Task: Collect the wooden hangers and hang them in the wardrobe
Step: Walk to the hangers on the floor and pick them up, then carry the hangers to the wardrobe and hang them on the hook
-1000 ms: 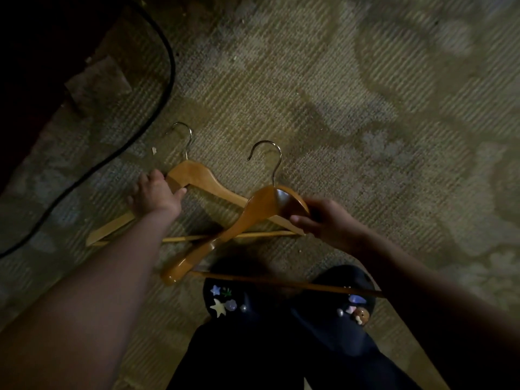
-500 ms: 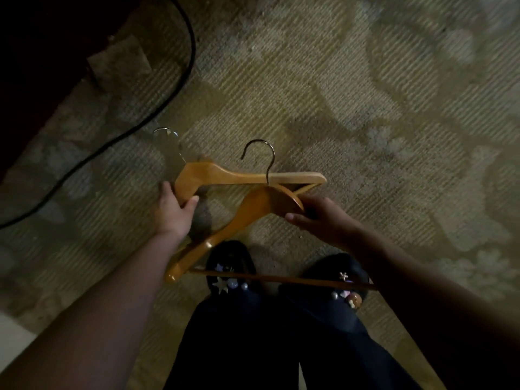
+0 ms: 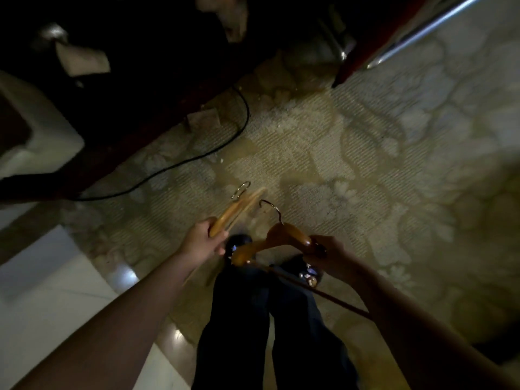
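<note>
Two wooden hangers are up off the carpet (image 3: 351, 153), one in each hand, so collecting looks done and hanging not yet begun. The left hand (image 3: 204, 242) grips the left hanger (image 3: 225, 218) by one end, seen nearly edge-on and blurred; the right hand (image 3: 330, 253) curls round one shoulder of the right hanger (image 3: 284, 235), whose bar runs under the forearm. No wardrobe is plainly in view: the upper left is too dark to read, and whether more hangers lie elsewhere I cannot tell.

Glossy wooden hangers (image 3: 277, 240), metal hooks, ribbed woven carpet (image 3: 351, 153)
</note>
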The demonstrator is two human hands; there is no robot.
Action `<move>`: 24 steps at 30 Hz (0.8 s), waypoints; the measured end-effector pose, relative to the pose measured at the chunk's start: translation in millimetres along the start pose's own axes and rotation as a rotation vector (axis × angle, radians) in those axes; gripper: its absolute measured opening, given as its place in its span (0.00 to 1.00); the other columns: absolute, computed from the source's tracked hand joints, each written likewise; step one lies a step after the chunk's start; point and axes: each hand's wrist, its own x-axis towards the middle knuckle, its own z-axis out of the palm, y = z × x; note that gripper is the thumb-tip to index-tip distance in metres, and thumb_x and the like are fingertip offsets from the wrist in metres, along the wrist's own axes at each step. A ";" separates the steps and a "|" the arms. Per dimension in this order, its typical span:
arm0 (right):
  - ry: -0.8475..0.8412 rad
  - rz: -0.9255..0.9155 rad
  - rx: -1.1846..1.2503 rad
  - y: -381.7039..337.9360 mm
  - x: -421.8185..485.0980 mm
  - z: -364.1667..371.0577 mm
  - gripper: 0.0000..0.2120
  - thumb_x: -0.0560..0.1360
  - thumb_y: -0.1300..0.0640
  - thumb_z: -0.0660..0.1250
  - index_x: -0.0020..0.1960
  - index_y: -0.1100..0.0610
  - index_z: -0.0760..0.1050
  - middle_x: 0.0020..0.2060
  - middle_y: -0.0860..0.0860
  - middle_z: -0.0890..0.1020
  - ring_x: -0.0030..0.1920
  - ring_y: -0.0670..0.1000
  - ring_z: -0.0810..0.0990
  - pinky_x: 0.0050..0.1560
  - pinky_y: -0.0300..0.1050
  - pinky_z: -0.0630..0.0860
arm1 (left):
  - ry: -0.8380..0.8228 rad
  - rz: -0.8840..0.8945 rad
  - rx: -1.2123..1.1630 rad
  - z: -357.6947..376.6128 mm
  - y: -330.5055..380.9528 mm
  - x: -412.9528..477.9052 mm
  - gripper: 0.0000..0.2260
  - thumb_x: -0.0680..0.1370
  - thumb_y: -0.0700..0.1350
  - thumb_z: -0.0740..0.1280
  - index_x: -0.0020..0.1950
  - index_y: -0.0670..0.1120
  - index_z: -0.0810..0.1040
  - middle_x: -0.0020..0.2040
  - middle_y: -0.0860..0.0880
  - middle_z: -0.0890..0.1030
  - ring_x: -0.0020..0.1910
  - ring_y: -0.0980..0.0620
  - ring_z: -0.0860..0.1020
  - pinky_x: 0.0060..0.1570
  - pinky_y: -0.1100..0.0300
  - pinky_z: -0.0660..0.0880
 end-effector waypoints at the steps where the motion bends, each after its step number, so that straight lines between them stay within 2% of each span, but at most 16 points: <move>1: -0.025 0.024 -0.004 -12.4 -17.6 -11.4 0.12 0.71 0.64 0.70 0.54 0.58 0.78 0.33 0.46 0.76 0.36 0.50 0.78 0.43 0.52 0.77 | 0.011 -0.001 -0.050 -6.7 10.5 -22.4 0.09 0.78 0.37 0.62 0.39 0.46 0.71 0.32 0.46 0.76 0.18 0.61 0.73 0.18 0.71 0.67; 2: -0.056 0.041 -0.009 -26.0 -35.7 -21.9 0.12 0.71 0.65 0.70 0.54 0.57 0.77 0.34 0.48 0.77 0.34 0.48 0.77 0.42 0.51 0.78 | 0.032 0.005 -0.095 -13.7 20.9 -44.9 0.09 0.79 0.37 0.61 0.40 0.45 0.71 0.32 0.46 0.76 0.17 0.61 0.72 0.18 0.71 0.67; 3: -0.090 0.049 -0.025 -41.0 -54.2 -31.7 0.14 0.71 0.65 0.70 0.56 0.58 0.76 0.36 0.49 0.78 0.33 0.46 0.77 0.39 0.45 0.78 | 0.054 0.021 -0.131 -21.1 31.7 -67.0 0.08 0.79 0.37 0.61 0.40 0.45 0.71 0.31 0.45 0.76 0.16 0.61 0.71 0.17 0.71 0.67; 5: -0.123 0.055 -0.113 -72.2 -94.6 -48.1 0.18 0.72 0.61 0.70 0.61 0.57 0.74 0.42 0.52 0.79 0.34 0.43 0.75 0.33 0.33 0.73 | 0.067 0.058 -0.171 -38.8 52.0 -110.0 0.08 0.79 0.37 0.60 0.40 0.45 0.71 0.30 0.45 0.75 0.15 0.61 0.70 0.18 0.70 0.67; 6: -0.113 0.052 -0.182 -86.6 -115.0 -55.9 0.19 0.72 0.60 0.70 0.62 0.56 0.73 0.45 0.53 0.80 0.35 0.44 0.75 0.34 0.32 0.71 | 0.064 0.076 -0.181 -48.3 60.4 -130.8 0.09 0.79 0.37 0.61 0.40 0.46 0.71 0.29 0.46 0.76 0.15 0.61 0.70 0.18 0.70 0.67; 7: -0.090 0.053 -0.218 -99.5 -135.3 -61.9 0.20 0.71 0.59 0.70 0.63 0.56 0.72 0.47 0.55 0.80 0.37 0.45 0.76 0.35 0.34 0.71 | 0.063 0.095 -0.180 -57.5 67.1 -151.2 0.09 0.79 0.37 0.61 0.39 0.46 0.71 0.27 0.48 0.76 0.15 0.60 0.70 0.18 0.70 0.68; 9: -0.065 0.067 -0.182 -121.9 -170.8 -73.9 0.22 0.70 0.61 0.71 0.63 0.58 0.72 0.42 0.55 0.80 0.34 0.47 0.76 0.37 0.38 0.74 | 0.069 0.138 -0.143 -75.8 79.7 -188.0 0.10 0.79 0.38 0.62 0.38 0.46 0.72 0.21 0.52 0.76 0.16 0.60 0.69 0.19 0.70 0.67; 11: -0.097 0.074 -0.168 -144.5 -203.8 -83.8 0.20 0.71 0.61 0.71 0.61 0.60 0.72 0.37 0.52 0.78 0.28 0.44 0.76 0.30 0.34 0.74 | 0.068 0.167 -0.083 -91.6 89.0 -222.5 0.12 0.79 0.39 0.62 0.35 0.46 0.72 0.19 0.52 0.75 0.16 0.61 0.69 0.21 0.71 0.67; 14: -0.106 0.081 -0.100 -172.0 -240.6 -91.2 0.15 0.72 0.61 0.70 0.58 0.59 0.72 0.40 0.55 0.76 0.30 0.46 0.74 0.27 0.35 0.71 | 0.096 0.165 -0.030 -105.1 89.5 -268.8 0.16 0.79 0.40 0.62 0.30 0.46 0.70 0.21 0.53 0.73 0.17 0.62 0.70 0.26 0.67 0.67; 17: -0.132 0.073 -0.108 -186.6 -264.4 -90.8 0.10 0.72 0.60 0.70 0.52 0.58 0.73 0.37 0.53 0.76 0.32 0.48 0.74 0.32 0.39 0.72 | 0.145 0.095 -0.136 -108.0 76.6 -311.8 0.18 0.80 0.41 0.61 0.29 0.46 0.69 0.19 0.52 0.72 0.17 0.60 0.69 0.27 0.62 0.65; 19: -0.178 0.068 -0.171 -192.5 -272.8 -89.0 0.10 0.73 0.59 0.69 0.52 0.59 0.72 0.38 0.54 0.77 0.33 0.49 0.76 0.32 0.40 0.74 | 0.184 0.026 -0.232 -104.8 66.5 -337.7 0.17 0.80 0.43 0.60 0.30 0.45 0.69 0.23 0.50 0.72 0.18 0.59 0.69 0.28 0.62 0.65; 24: -0.235 0.000 -0.327 -193.6 -282.2 -101.7 0.12 0.74 0.55 0.68 0.54 0.55 0.70 0.41 0.54 0.77 0.36 0.50 0.77 0.35 0.41 0.74 | 0.311 -0.150 -0.412 -73.8 35.8 -384.0 0.16 0.80 0.47 0.61 0.33 0.45 0.73 0.27 0.49 0.73 0.23 0.53 0.70 0.27 0.62 0.68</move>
